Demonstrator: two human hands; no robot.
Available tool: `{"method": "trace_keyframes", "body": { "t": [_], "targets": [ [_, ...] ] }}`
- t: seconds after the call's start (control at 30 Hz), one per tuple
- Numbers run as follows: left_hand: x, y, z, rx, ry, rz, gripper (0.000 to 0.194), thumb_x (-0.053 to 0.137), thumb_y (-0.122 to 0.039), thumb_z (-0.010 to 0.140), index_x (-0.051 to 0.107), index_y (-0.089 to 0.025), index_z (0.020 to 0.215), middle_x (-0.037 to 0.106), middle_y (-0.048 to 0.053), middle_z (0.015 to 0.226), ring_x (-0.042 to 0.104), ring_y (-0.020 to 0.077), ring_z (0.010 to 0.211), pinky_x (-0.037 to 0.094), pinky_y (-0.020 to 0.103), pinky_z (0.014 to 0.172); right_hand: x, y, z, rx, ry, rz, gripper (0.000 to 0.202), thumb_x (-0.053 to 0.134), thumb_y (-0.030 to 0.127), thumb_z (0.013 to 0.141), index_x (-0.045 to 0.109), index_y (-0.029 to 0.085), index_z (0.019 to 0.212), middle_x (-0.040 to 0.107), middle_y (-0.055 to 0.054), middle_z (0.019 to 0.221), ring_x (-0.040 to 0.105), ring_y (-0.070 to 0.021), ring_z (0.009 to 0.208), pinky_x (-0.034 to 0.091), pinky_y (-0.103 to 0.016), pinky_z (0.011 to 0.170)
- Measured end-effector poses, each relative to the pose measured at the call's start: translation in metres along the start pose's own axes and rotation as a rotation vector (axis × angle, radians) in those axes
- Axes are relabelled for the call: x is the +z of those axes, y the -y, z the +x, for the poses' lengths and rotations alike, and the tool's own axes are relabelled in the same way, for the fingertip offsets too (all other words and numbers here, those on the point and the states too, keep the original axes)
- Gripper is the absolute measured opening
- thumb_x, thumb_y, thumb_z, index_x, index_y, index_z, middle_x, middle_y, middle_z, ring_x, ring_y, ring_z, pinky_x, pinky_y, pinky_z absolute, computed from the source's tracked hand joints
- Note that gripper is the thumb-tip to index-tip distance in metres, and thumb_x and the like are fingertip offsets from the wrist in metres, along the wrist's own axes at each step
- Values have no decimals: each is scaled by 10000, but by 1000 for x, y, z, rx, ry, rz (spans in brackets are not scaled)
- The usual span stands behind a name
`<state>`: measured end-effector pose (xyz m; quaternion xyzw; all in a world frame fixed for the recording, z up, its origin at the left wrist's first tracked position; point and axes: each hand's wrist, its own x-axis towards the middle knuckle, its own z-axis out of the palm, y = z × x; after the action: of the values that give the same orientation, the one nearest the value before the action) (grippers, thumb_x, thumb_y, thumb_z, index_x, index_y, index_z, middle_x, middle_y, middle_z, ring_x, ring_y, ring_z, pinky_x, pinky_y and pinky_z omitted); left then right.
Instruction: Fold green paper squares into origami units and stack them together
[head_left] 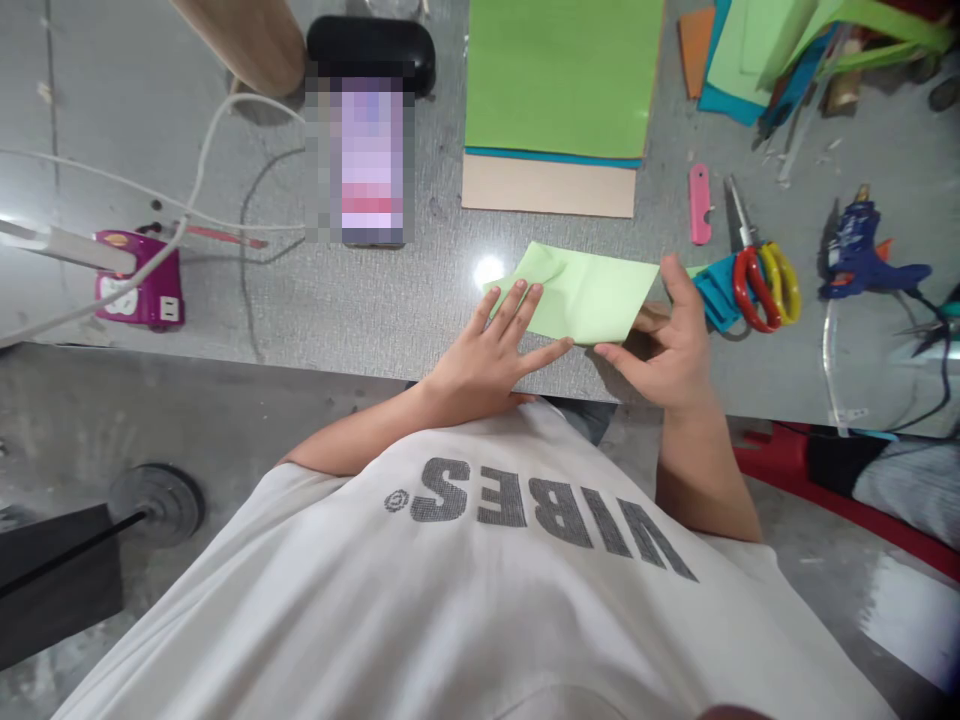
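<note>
Pressing with wide-spread fingers, the left hand (484,362) pins pale-green four-sided paper (592,290); the right hand (677,355) holds its three-o'clock edge; uneven tugging could wrinkle it.

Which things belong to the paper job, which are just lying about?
Likely the job:
light green sheet, left hand and right hand on it
stacked sheets
scissors
glue gun

Seemingly lying about:
purple power socket
black case

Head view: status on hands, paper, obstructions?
Left hand fingers on green paper; right hand at its right end. Paper creased. Scissors close by, clear of paper.
</note>
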<state>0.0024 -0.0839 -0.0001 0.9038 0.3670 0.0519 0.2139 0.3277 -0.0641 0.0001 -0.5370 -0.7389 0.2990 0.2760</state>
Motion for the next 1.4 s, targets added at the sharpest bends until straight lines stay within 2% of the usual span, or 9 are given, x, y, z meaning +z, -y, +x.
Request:
{"method": "trace_keyframes", "body": {
  "t": [0.07, 0.13, 0.37, 0.57, 0.8, 0.93, 1.07, 1.2, 1.4],
  "targets": [
    [-1, 0, 0, -6, 3, 2, 1191, 1045, -473, 1019, 359, -412, 1991, -23, 173, 2149, 20, 562, 1985, 147, 911, 1595, 2, 2, 2, -4, -1, 19, 1178, 802, 619, 1053, 242, 287, 2035, 915, -136, 1152, 854, -458, 1150, 672, -737, 1188],
    [1, -2, 1, -16, 3, 8, 1167, 1037, -443, 1022, 376, -408, 1983, -17, 162, 2150, 23, 554, 1983, 148, 899, 1603, 5, 6, 4, 51, 19, -17, 1197, 753, 621, 1055, 195, 243, 2044, 890, -113, 1013, 849, -465, 1099, 671, -746, 1160],
    [21, -27, 6, -135, -32, 64, 943, 846, -197, 1113, 412, -328, 1940, 168, 224, 2114, 112, 498, 1971, 260, 865, 1602, 18, 8, 2, 109, -65, -127, 1013, 741, 634, 1023, 483, 257, 1928, 905, -153, 1091, 857, -491, 1139, 693, -755, 1133],
    [22, -32, 7, -141, -34, 98, 984, 934, -265, 1084, 414, -289, 1919, 205, 288, 2098, 147, 532, 1958, 327, 847, 1585, 20, 8, 0, 44, -98, -127, 927, 749, 590, 1053, 550, 212, 1876, 898, -153, 1074, 856, -465, 1140, 665, -761, 1196],
    [17, -22, 3, -104, 5, 92, 1115, 975, -470, 1070, 330, -345, 1971, 191, 261, 2120, 100, 541, 1977, 312, 866, 1576, 11, 2, -4, 46, 68, -45, 1012, 770, 508, 1026, 434, 248, 1945, 846, -218, 1477, 822, -491, 1387, 679, -745, 1181],
    [22, -19, 3, -103, 0, 73, 1145, 980, -466, 1060, 319, -351, 1987, 105, 247, 2135, 91, 543, 1987, 274, 861, 1587, 11, 1, -6, 77, 65, -52, 887, 712, 508, 1118, 455, 259, 1929, 890, -210, 1338, 821, -454, 1333, 649, -681, 1273],
    [32, -13, 3, -42, -71, 66, 1241, 1021, -491, 1023, 273, -337, 2001, 52, 276, 2131, 125, 565, 1985, 282, 886, 1569, 18, -13, -4, -147, -75, -14, 838, 754, 443, 1106, 506, 271, 1888, 921, -99, 1144, 877, -411, 1158, 713, -676, 1178],
    [37, -9, 2, -5, -134, 78, 1238, 1050, -507, 1004, 319, -310, 1983, 89, 316, 2120, 196, 582, 1973, 338, 874, 1551, 22, -21, 2, -247, -102, -11, 844, 798, 375, 1116, 513, 416, 1910, 941, -40, 1189, 885, -406, 1221, 730, -658, 1172],
    [37, -10, 2, 11, -155, 89, 1306, 1075, -565, 974, 308, -304, 1998, 167, 348, 2100, 230, 589, 1965, 365, 868, 1542, 21, -1, 14, -219, -67, -71, 689, 850, 378, 1091, 697, 351, 1762, 942, -101, 1322, 903, -416, 1224, 741, -657, 1164]
  ]
}}
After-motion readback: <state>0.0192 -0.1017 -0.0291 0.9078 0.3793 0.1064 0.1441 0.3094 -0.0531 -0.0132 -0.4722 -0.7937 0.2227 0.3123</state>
